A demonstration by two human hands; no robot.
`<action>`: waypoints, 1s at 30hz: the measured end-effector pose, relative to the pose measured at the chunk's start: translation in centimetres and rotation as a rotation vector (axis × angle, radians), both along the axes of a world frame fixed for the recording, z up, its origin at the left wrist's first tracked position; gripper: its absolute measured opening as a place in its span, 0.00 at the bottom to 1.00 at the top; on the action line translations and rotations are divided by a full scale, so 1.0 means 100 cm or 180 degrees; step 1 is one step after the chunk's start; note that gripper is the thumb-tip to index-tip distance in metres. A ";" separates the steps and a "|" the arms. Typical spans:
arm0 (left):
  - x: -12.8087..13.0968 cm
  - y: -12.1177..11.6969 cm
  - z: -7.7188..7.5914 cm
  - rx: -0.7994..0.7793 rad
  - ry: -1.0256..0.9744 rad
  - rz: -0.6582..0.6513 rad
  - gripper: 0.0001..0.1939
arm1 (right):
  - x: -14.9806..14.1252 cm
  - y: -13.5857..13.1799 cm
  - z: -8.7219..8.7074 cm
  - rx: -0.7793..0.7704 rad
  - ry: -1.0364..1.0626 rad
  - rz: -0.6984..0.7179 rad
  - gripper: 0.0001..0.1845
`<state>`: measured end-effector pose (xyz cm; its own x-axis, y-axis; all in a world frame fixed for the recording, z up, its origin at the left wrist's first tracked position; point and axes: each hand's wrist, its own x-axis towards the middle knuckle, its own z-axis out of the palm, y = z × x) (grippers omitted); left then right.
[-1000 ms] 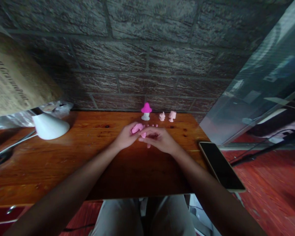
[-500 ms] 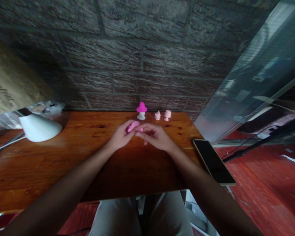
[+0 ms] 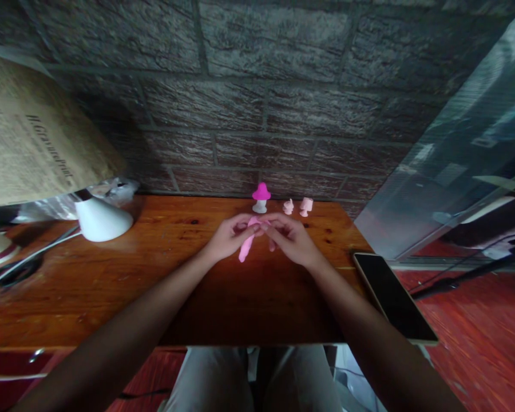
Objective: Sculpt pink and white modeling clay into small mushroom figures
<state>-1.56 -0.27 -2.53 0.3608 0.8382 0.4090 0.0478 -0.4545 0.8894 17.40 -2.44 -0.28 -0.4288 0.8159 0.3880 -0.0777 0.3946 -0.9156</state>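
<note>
The pink clay point(image 3: 245, 249) has just changed how it shows: half a second ago it was a rounded lump tucked in the left hand point(image 3: 229, 236), and now a long, uneven strip slants down and out from beneath that hand's thumb. This suggests that the clay has been turned or drawn out between the fingers, and that the shaping is under way rather than finished.

The left grip is closed on the clay, thumb over the top of the strip. The right hand point(image 3: 295, 239) meets it at the upper end, where thumb and fingertips come together and seem to pinch a bit of the same pink stuff; its other fingers curl beneath. Both hands are held close together over the counter point(image 3: 111, 286), the clay between them, its lower end pointing toward the person. Whether that end touches the wood cannot be told.

Just beyond the hands, a mushroom figure point(image 3: 261, 197) with a bright pink cap and pale stem stands upright, and to its right stand a small pink pot point(image 3: 288, 206) and a small pink lamp point(image 3: 306, 206). These three have kept their order.
</note>
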 end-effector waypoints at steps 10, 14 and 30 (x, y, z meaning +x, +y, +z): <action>-0.004 0.000 -0.003 0.0392 0.0138 0.0648 0.17 | 0.001 0.006 -0.010 -0.0056 -0.0055 -0.0169 0.21; -0.006 -0.002 0.000 0.0872 0.0417 0.1100 0.17 | -0.001 0.003 -0.008 -0.0019 -0.0008 -0.0143 0.21; -0.006 -0.004 0.013 -0.0397 -0.0150 0.0156 0.16 | -0.003 0.003 -0.006 -0.0138 0.0010 -0.0435 0.18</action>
